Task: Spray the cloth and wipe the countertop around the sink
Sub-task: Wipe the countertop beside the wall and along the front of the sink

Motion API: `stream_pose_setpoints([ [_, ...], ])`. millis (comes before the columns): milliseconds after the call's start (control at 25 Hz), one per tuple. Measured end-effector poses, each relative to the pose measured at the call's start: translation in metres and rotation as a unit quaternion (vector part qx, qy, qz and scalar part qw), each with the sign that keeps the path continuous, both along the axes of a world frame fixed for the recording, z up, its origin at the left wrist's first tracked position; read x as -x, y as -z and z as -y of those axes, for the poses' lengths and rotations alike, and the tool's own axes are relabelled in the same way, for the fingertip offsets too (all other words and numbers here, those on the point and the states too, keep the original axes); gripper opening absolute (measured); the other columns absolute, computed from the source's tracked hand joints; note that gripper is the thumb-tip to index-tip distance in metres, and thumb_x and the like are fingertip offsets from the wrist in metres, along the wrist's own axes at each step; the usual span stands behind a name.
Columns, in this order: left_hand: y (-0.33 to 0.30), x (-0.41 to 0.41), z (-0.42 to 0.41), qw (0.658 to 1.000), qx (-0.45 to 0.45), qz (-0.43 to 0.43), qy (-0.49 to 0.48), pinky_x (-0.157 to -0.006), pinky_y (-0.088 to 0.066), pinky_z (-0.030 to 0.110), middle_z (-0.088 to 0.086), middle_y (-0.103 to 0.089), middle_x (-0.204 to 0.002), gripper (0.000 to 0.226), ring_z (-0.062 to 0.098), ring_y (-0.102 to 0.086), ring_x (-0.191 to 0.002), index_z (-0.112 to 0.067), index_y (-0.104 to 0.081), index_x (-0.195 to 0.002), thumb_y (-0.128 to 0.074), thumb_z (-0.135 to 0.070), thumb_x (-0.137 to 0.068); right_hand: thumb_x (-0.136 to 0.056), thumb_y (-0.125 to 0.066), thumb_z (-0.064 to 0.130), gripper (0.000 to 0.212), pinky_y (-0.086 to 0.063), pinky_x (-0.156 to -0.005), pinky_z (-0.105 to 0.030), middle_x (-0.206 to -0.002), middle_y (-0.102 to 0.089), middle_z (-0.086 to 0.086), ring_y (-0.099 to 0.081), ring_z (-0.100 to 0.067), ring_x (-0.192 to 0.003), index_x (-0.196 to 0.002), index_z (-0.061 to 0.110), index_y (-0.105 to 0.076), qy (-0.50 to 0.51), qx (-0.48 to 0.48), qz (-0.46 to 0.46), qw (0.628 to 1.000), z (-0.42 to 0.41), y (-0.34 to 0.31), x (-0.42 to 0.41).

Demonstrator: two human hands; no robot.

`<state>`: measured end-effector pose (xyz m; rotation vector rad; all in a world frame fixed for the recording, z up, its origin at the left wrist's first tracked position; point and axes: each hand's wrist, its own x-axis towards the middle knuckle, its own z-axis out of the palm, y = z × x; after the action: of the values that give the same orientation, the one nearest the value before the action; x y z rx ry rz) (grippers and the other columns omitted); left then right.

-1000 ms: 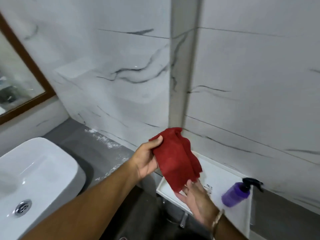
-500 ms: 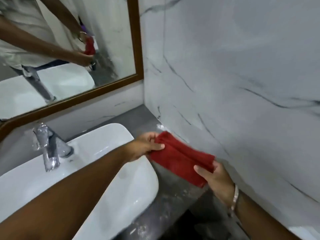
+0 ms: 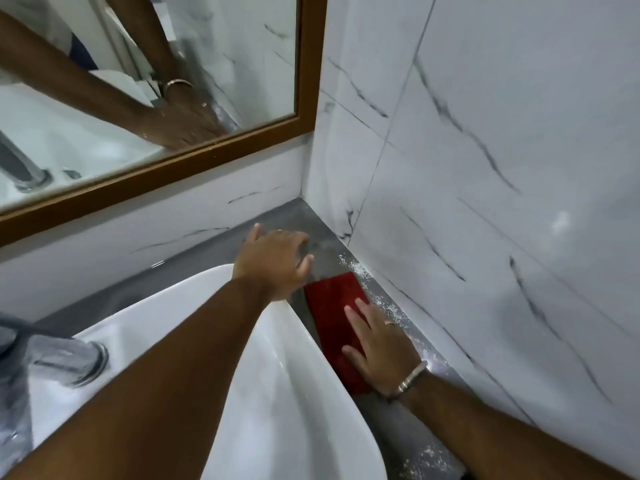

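The red cloth (image 3: 330, 299) lies folded and flat on the grey countertop (image 3: 304, 216), in the narrow strip between the white sink (image 3: 298, 382) and the marble wall. My right hand (image 3: 381, 344) presses palm-down on the near half of the cloth, fingers straight, with a metal bangle on the wrist. My left hand (image 3: 275, 261) hovers over the sink's far right corner with fingers spread, holding nothing and just left of the cloth's far end. The spray bottle is out of view.
White powdery specks (image 3: 367, 275) run along the countertop where it meets the right wall (image 3: 485, 237). A chrome faucet (image 3: 65, 358) stands at the left of the sink. A wood-framed mirror (image 3: 207, 154) hangs above the back wall.
The cloth was held stretched in the air between both hands; now it lies flat on the countertop. My left hand has let go of it, and my right hand presses on it.
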<state>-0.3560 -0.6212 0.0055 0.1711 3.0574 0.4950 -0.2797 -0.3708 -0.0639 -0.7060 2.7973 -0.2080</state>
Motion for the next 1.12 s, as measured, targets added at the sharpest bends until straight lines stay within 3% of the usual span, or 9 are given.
stream_pose_setpoints([
  [120,0.003,-0.004,0.002,0.999,-0.013,-0.033,-0.007,-0.124,-0.012,0.054,-0.003,-0.065,-0.135,0.05,0.019,-0.049,-0.137,-0.031,-0.055,-0.138,-0.038,-0.048,-0.095,-0.094,-0.041,0.053,0.078,-0.011,-0.12,-0.05,-0.163,-0.01,-0.017,-0.009,-0.04,-0.148,-0.155,0.014,-0.013,-0.044,-0.065,0.005,0.997,0.027,0.02,0.024],
  [320,0.002,-0.002,0.001,0.999,-0.023,-0.033,-0.016,-0.124,-0.014,0.056,-0.004,-0.065,-0.137,0.05,0.019,-0.053,-0.134,-0.031,-0.054,-0.141,-0.042,-0.047,-0.095,-0.098,-0.03,0.045,0.071,0.002,-0.119,-0.048,-0.165,0.006,-0.012,0.006,-0.035,-0.149,-0.155,0.016,0.001,-0.034,-0.059,-0.024,0.997,0.112,0.048,0.083],
  [480,-0.002,-0.005,0.002,0.998,-0.026,-0.044,-0.023,-0.123,-0.016,0.06,-0.002,-0.068,-0.134,0.055,0.021,-0.058,-0.13,-0.028,-0.058,-0.139,-0.037,-0.046,-0.092,-0.099,-0.029,0.042,0.067,-0.006,-0.12,-0.046,-0.165,0.001,-0.009,-0.001,-0.03,-0.15,-0.156,0.019,-0.001,0.074,-0.076,-0.025,0.994,0.124,0.044,0.133],
  [600,-0.007,-0.005,0.003,0.999,-0.023,-0.017,-0.018,-0.125,-0.013,0.057,-0.003,-0.066,-0.137,0.051,0.019,-0.055,-0.132,-0.029,-0.054,-0.143,-0.038,-0.044,-0.097,-0.095,-0.035,0.041,0.067,-0.015,-0.119,-0.043,-0.164,-0.014,-0.006,-0.016,-0.027,-0.148,-0.155,0.02,-0.013,0.125,-0.036,-0.026,0.991,0.041,0.039,0.076],
  [720,-0.009,-0.005,0.003,1.0,-0.03,-0.008,0.002,-0.125,-0.013,0.058,-0.004,-0.064,-0.139,0.051,0.018,-0.055,-0.133,-0.029,-0.051,-0.145,-0.041,-0.046,-0.098,-0.089,-0.036,0.041,0.067,-0.03,-0.111,-0.047,-0.156,-0.035,-0.01,-0.039,-0.033,-0.138,-0.15,0.015,-0.03,0.162,-0.041,-0.025,0.986,-0.042,0.038,-0.024],
  [800,-0.009,-0.006,0.003,1.0,-0.028,-0.009,0.011,-0.125,-0.015,0.06,-0.003,-0.065,-0.138,0.056,0.019,-0.056,-0.132,-0.029,-0.052,-0.145,-0.036,-0.048,-0.094,-0.086,-0.037,0.04,0.067,-0.039,-0.106,-0.05,-0.151,-0.043,-0.014,-0.046,-0.038,-0.132,-0.146,0.012,-0.036,0.189,-0.057,-0.006,0.98,-0.054,0.038,-0.052],
  [880,-0.005,-0.004,0.003,1.0,-0.024,-0.014,0.01,-0.125,-0.014,0.06,-0.003,-0.066,-0.137,0.056,0.019,-0.057,-0.131,-0.029,-0.051,-0.146,-0.037,-0.047,-0.094,-0.087,-0.036,0.041,0.066,-0.044,-0.101,-0.054,-0.146,-0.047,-0.021,-0.05,-0.043,-0.127,-0.143,0.007,-0.043,0.158,-0.076,-0.01,0.984,-0.035,0.037,-0.029],
  [1000,0.002,-0.002,0.004,1.0,-0.021,-0.02,0.002,-0.125,-0.011,0.059,-0.004,-0.065,-0.138,0.049,0.018,-0.056,-0.132,-0.029,-0.049,-0.146,-0.044,-0.043,-0.1,-0.095,-0.037,0.04,0.065,-0.027,-0.114,-0.052,-0.158,-0.025,-0.022,-0.028,-0.043,-0.142,-0.152,0.01,-0.026,0.073,-0.071,-0.032,0.994,0.024,0.038,0.048],
  [1120,0.004,0.0,0.003,0.999,-0.025,-0.022,-0.009,-0.124,-0.013,0.062,-0.004,-0.066,-0.136,0.051,0.019,-0.056,-0.132,-0.029,-0.05,-0.145,-0.041,-0.046,-0.098,-0.099,-0.032,0.043,0.068,-0.007,-0.119,-0.046,-0.164,-0.005,-0.014,-0.007,-0.033,-0.148,-0.155,0.015,-0.004,0.135,-0.051,-0.009,0.99,0.083,0.04,0.116],
])
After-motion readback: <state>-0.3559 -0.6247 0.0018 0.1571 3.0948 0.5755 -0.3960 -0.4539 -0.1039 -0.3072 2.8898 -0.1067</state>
